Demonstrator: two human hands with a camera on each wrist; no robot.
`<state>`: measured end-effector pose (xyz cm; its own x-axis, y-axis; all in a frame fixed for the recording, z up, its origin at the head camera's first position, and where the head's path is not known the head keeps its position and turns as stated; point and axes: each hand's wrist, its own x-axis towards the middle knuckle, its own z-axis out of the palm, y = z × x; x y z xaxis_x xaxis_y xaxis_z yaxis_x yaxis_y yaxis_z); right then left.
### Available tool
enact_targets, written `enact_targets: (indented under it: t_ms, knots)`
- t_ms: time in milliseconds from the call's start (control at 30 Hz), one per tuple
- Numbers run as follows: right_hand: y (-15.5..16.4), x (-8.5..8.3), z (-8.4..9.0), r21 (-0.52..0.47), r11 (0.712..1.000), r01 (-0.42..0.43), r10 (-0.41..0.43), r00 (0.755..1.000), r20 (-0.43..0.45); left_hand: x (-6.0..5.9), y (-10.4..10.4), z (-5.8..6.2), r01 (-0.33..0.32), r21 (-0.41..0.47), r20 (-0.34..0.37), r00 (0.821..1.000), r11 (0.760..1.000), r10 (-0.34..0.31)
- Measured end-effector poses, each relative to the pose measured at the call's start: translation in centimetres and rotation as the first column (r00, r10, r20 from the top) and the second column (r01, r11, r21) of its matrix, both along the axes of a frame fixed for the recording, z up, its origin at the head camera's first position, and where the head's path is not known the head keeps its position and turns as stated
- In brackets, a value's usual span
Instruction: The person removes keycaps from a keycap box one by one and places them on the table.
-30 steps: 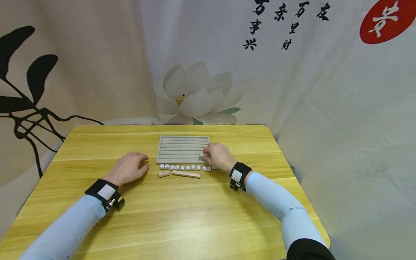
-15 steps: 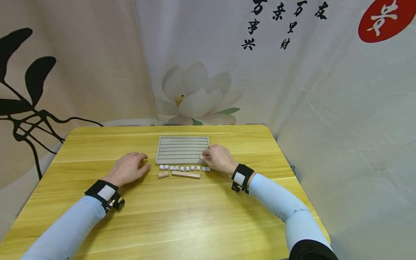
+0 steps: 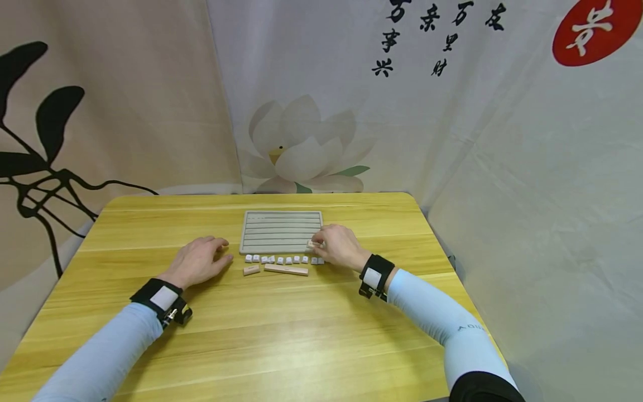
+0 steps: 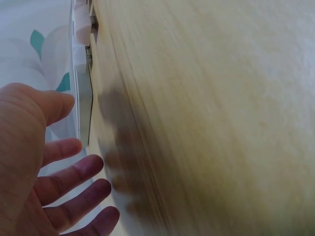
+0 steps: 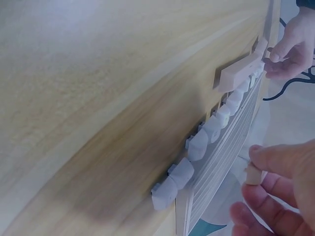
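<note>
My right hand (image 3: 339, 245) pinches a small beige keycap (image 5: 253, 174) between thumb and fingers. It is held over the near right corner of a grey slotted tray (image 3: 281, 230). A row of white keycaps (image 3: 280, 260) lies along the tray's near edge, several of them standing close together. Nearer still lie a long pinkish keycap (image 3: 286, 270) and a shorter one (image 3: 251, 270). To the left of the tray, my left hand (image 3: 196, 261) is relaxed with nothing in it; its fingers (image 4: 74, 187) are spread loosely in the left wrist view.
Everything lies on a yellow wood-grain table (image 3: 281, 335). Behind it hangs a pale curtain (image 3: 311, 67) printed with a lotus and dark characters. Both wrists wear black straps (image 3: 377, 273) with small devices.
My right hand has come slightly nearer to me with the keycap, staying above the tray's right end. The left hand has barely moved, and the head view has shifted a little.
</note>
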<state>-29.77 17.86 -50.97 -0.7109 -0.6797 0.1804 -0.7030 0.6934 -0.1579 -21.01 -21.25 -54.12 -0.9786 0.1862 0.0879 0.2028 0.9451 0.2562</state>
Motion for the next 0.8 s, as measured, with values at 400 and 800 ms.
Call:
enact_targets:
  t_ms: [400, 800]
  knots:
    - [0.0, 0.6, 0.0, -0.012, 0.999, -0.040, 0.040, 0.999, -0.001, 0.2, -0.3, 0.0, -0.003, -0.001, 0.011, 1.000, 1.000, 0.003]
    - [1.1, 1.2, 0.2, 0.005, 1.000, -0.027, 0.027, 0.999, 0.029, 0.2, -0.5, -0.1, 0.016, 0.002, 0.007, 1.000, 1.000, -0.016]
